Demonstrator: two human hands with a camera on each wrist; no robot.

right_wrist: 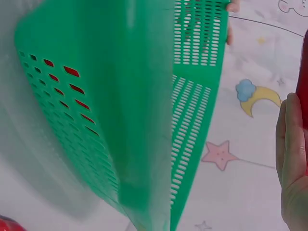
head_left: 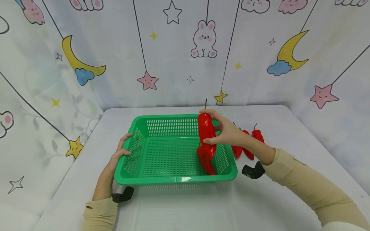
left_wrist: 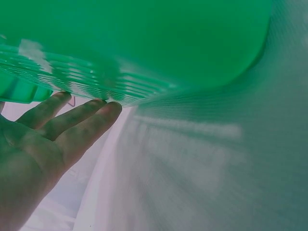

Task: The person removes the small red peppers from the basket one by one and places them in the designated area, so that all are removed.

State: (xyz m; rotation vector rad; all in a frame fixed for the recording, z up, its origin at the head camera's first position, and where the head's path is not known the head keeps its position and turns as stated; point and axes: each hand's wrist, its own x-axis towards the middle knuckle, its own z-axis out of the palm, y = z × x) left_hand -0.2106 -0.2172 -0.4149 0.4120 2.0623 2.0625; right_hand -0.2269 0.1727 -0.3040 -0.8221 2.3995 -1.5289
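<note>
The left hand (head_left: 117, 157) grips the left rim of a green plastic basket (head_left: 175, 180), thumb and a finger over the edge. In the left wrist view, the other fingers (left_wrist: 89, 130) extend against the basket's outer wall. The right hand (head_left: 226, 131) holds a large red pepper (head_left: 206, 128) with its stem up, above the basket's right side. Below it, another red pepper (head_left: 206, 162) lies inside the basket. At the right edge of the right wrist view, the right hand (right_wrist: 294, 163) and part of the red pepper (right_wrist: 302, 86) show.
Right of the basket, red peppers (head_left: 258, 134) lie on the white table (head_left: 179, 208), partly behind the right forearm. A patterned curtain (head_left: 179, 57) stands behind the table. Black wrist devices (head_left: 253, 170) sit below both wrists.
</note>
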